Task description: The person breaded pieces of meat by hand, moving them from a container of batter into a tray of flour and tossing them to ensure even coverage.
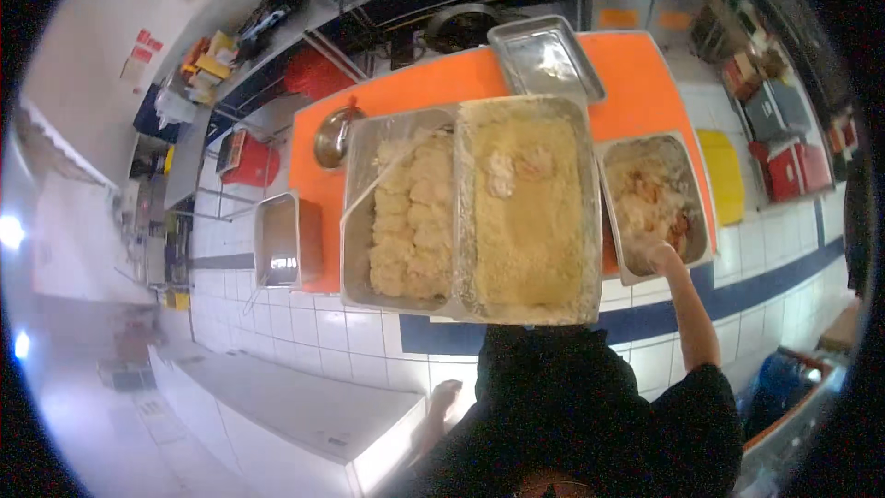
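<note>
My right hand [658,256] reaches into the near end of a metal pan [606,221] of pale, wet-looking pieces with reddish-brown patches; its fingers are blurred, and whether they grip anything is hidden. To the left of that pan, a deep metal tray of yellowish breading [529,242] holds a few coated pieces [500,174] near its far end. Beside it on the left, another metal tray [356,270] contains rows of breaded pieces [415,221]. My left hand [448,393] hangs low by my side, away from the trays, near a white counter or cabinet; its finger pose is unclear.
The orange tabletop [442,86] carries an empty shallow metal tray [546,59] at the back and a round metal bowl [337,138] at the left. A deep metal container [278,242] stands at the left edge. The white cabinet [304,394] lies to the lower left.
</note>
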The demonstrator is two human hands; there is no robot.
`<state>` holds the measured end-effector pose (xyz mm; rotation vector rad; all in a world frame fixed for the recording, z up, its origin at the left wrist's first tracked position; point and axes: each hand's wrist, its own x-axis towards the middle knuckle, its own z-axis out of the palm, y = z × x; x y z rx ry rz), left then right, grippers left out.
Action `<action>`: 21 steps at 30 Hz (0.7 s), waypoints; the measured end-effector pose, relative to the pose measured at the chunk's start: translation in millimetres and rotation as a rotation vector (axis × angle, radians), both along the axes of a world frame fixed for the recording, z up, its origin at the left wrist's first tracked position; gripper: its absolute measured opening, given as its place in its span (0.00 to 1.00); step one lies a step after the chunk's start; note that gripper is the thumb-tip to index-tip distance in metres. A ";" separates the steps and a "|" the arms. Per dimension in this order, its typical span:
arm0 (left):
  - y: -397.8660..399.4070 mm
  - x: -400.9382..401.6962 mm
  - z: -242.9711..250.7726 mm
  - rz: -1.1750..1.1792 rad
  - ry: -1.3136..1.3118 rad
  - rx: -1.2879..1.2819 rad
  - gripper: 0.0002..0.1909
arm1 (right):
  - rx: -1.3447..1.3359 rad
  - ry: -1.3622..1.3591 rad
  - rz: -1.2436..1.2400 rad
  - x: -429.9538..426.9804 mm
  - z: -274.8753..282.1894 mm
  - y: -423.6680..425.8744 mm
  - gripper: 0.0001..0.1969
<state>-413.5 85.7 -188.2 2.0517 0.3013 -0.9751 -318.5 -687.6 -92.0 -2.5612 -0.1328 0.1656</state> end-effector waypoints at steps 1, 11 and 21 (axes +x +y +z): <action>-4.3 2.0 3.2 0.011 -0.005 -0.004 0.15 | -0.247 -0.055 0.130 8.0 15.3 -1.9 0.22; -34.6 57.3 79.0 -0.104 0.139 0.127 0.12 | -0.542 0.426 -0.380 90.4 250.9 27.1 0.14; -103.7 74.2 175.7 0.026 0.076 0.272 0.11 | -0.684 0.480 -0.178 72.7 93.1 12.3 0.16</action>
